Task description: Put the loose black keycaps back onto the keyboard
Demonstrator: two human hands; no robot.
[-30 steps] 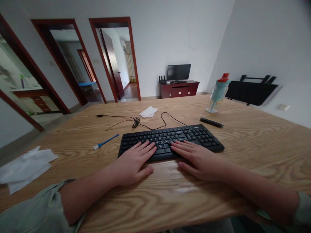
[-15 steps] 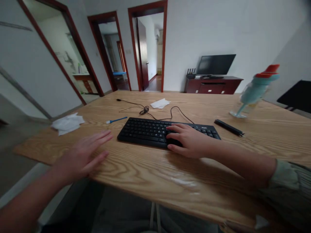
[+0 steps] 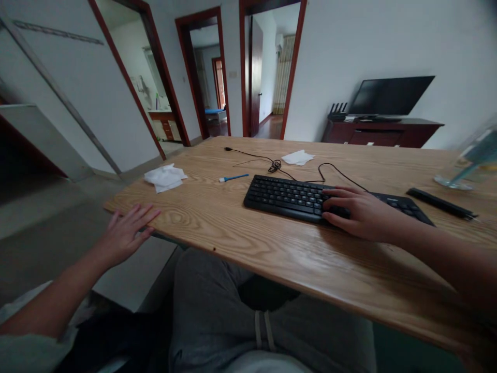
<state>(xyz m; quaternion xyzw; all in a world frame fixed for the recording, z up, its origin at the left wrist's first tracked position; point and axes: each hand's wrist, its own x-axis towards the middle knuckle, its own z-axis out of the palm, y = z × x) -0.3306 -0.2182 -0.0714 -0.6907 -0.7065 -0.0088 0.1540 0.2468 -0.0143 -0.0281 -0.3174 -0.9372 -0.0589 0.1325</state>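
Note:
A black keyboard [image 3: 285,198] lies on the wooden table in front of me. My right hand [image 3: 355,212] rests over its right part, with the fingers stretched across the keys and the thumb apart near the front edge. Under the palm the keys are dark and partly hidden. At the table's left front edge, my left hand [image 3: 128,233] is open and holds nothing, its fingers spread. A small blue-handled brush [image 3: 235,177] with a white end lies just left of the keyboard. The keyboard's black cable [image 3: 275,166] is bunched behind it, its plug to the left.
Crumpled white tissues [image 3: 165,177] lie at the table's left, and another white tissue [image 3: 298,157] sits behind the cable. Right of the keyboard are a slim black object [image 3: 440,202] and a blurred clear container [image 3: 462,178]. A television [image 3: 392,97] stands against the far wall.
My view has turned left, so the table items appear farther right. My left hand has moved left and back to the table edge. My right hand stays on the keyboard.

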